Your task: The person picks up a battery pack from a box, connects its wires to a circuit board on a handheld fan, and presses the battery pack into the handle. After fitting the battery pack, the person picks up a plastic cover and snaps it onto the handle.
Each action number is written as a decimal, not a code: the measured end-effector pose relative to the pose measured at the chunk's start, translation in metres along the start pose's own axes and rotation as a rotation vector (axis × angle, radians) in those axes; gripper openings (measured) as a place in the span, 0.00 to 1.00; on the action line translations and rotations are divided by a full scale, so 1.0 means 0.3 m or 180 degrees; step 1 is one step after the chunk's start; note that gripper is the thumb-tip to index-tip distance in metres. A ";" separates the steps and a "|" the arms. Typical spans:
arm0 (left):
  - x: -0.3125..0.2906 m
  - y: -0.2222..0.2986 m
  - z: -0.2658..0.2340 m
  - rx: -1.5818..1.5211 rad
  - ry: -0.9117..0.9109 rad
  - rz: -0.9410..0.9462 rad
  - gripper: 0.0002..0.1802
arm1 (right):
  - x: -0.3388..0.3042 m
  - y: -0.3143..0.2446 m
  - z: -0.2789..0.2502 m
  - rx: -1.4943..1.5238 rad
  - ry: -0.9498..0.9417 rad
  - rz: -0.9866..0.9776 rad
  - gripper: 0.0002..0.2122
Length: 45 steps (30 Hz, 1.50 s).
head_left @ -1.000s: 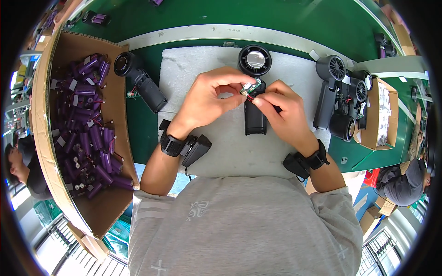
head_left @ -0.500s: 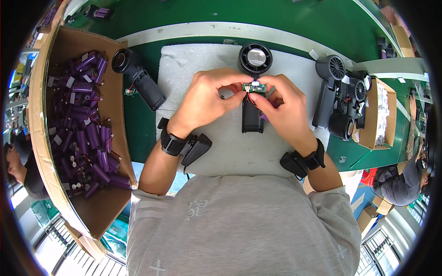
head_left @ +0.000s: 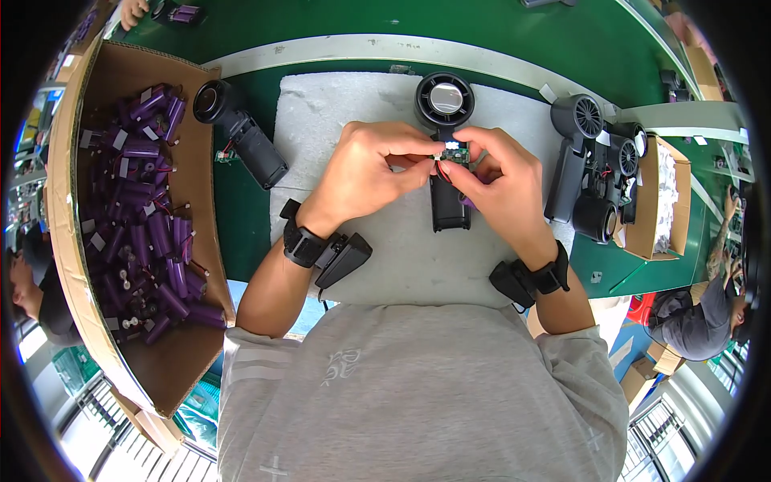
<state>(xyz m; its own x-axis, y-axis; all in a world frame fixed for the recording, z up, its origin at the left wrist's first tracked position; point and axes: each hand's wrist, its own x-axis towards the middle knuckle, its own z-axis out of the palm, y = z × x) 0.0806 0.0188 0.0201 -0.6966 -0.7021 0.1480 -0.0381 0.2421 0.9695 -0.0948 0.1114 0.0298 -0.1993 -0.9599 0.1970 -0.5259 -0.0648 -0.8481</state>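
A small green circuit board (head_left: 458, 154) with white parts is pinched between the thumb and fingers of my right hand (head_left: 507, 181). My left hand (head_left: 371, 167) has its thumb and fingertip closed at the board's left end, on what looks like a small white wire plug (head_left: 438, 156). Thin red and dark wires (head_left: 442, 171) run down from there. Part of a purple battery cell (head_left: 468, 203) shows under my right hand, the remainder hidden. Beneath both hands lies a black handheld fan (head_left: 450, 210), its round head pointing away from me and its handle partly covered.
A white foam mat (head_left: 321, 104) lies under the work. On the left stands a cardboard box (head_left: 193, 145) of purple cells, beside another fan (head_left: 255, 153). More black fans (head_left: 574, 161) and a small carton (head_left: 679, 193) are at right. A co-worker's hand (head_left: 133, 11) shows at the far left.
The board and my right hand have shifted slightly right. My left fingertips now close together at the board's left end. A co-worker's hand has come into view at the far left.
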 end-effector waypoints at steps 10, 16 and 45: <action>0.000 -0.013 -0.008 0.0087 0.0008 0.0142 0.12 | 0.006 0.003 0.005 -0.0166 0.0041 -0.0280 0.13; 0.002 -0.002 -0.019 0.0264 -0.0178 0.0099 0.14 | 0.006 -0.001 0.009 -0.0146 0.0030 -0.0237 0.13; -0.007 0.026 0.025 0.0112 -0.0193 -0.0619 0.19 | 0.005 -0.004 -0.009 -0.0066 -0.0186 -0.0074 0.10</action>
<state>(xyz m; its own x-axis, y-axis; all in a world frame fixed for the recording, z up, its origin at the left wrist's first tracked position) 0.0764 0.0272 0.0258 -0.7154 -0.6966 -0.0544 -0.2004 0.1300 0.9710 -0.0967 0.1109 0.0325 -0.1385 -0.9725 0.1871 -0.5470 -0.0823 -0.8331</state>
